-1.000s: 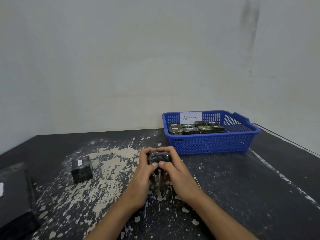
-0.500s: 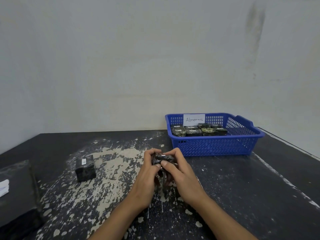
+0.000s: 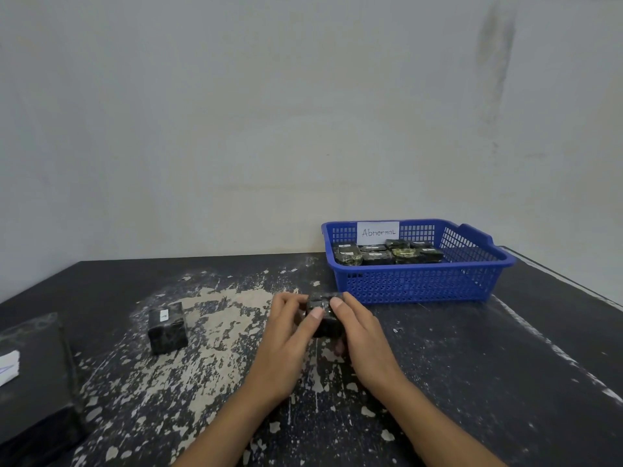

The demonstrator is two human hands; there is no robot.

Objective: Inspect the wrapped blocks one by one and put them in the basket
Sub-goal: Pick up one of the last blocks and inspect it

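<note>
A dark wrapped block (image 3: 326, 322) is held above the table between both hands. My left hand (image 3: 286, 335) grips its left side, thumb across the front. My right hand (image 3: 362, 335) grips its right side, a fingertip on top. Another wrapped block (image 3: 167, 326) with a small white sticker stands on the table to the left. The blue basket (image 3: 418, 284), labelled "Abnormal", stands at the back right and holds several wrapped blocks (image 3: 387, 253).
The black table (image 3: 472, 365) has worn, flaking paint in its middle. A dark box (image 3: 37, 375) with a white paper slip (image 3: 8, 367) sits at the left edge. A pale wall runs behind the table.
The block has been turned in my hands, so more of its front face shows now. Both hands stay at the same spot on the table.
</note>
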